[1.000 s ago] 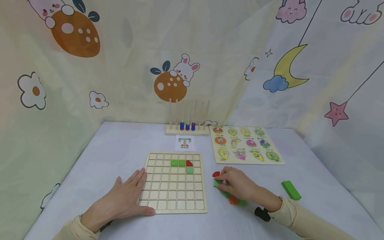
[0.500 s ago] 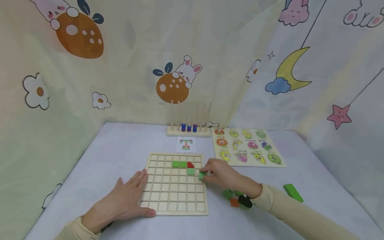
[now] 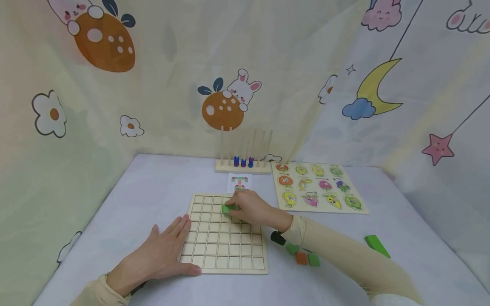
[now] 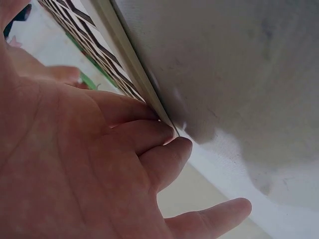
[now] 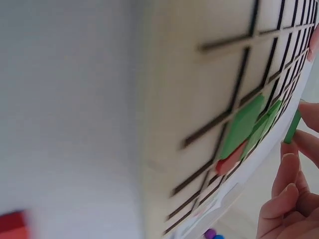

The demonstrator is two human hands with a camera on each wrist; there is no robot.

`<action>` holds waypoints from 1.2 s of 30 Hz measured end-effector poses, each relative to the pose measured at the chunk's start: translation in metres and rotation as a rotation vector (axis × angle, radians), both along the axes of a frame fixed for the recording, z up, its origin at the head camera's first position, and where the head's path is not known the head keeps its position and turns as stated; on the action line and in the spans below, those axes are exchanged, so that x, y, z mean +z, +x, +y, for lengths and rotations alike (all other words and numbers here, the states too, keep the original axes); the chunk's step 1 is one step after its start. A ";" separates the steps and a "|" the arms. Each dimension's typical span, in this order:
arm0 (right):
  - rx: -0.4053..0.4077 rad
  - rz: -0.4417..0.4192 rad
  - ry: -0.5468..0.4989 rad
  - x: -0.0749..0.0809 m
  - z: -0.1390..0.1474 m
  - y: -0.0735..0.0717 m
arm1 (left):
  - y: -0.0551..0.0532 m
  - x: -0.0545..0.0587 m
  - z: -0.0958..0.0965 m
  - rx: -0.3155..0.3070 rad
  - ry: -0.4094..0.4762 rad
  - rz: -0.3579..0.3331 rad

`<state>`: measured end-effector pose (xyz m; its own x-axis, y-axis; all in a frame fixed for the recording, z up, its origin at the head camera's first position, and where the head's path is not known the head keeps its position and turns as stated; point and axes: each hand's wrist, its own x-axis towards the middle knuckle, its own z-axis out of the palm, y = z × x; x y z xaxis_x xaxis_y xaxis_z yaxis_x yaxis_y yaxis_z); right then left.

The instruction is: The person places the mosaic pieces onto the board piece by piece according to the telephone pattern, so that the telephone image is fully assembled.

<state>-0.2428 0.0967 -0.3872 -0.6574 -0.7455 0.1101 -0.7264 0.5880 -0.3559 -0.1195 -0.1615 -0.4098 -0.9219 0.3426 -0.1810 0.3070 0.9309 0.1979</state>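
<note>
A wooden grid board (image 3: 214,244) lies flat on the table. My left hand (image 3: 160,248) rests along its left edge, the thumb at the near left corner and the fingers extended. My right hand (image 3: 250,208) is over the upper part of the board, pinching a green tile (image 5: 293,127) between thumb and fingertips. In the right wrist view this tile is just above the board's surface. Set in the grid are a light green tile (image 5: 243,128), a red quarter-round tile (image 5: 231,159) and darker green tiling (image 5: 261,128). In the head view my right hand mostly covers these.
Loose tiles, including an orange one (image 3: 301,258) and a green one (image 3: 314,259), lie right of the board. A green block (image 3: 377,246) is farther right. Behind stand a pattern card (image 3: 240,179), a peg stand with beads (image 3: 243,168) and a fruit puzzle board (image 3: 321,204).
My right hand has picked a green tile from the loose pile and carried it left, over the board's upper rows. The left hand has stayed at the board's edge.
</note>
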 end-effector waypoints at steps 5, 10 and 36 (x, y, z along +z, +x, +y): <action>0.026 0.016 -0.008 0.002 -0.022 -0.010 | 0.000 0.001 0.000 -0.002 -0.004 0.004; 0.027 -0.012 0.045 -0.001 -0.036 -0.019 | -0.001 0.001 0.000 0.011 -0.008 -0.010; -0.050 -0.142 0.108 -0.010 -0.041 -0.023 | 0.000 0.001 0.000 -0.006 -0.014 0.017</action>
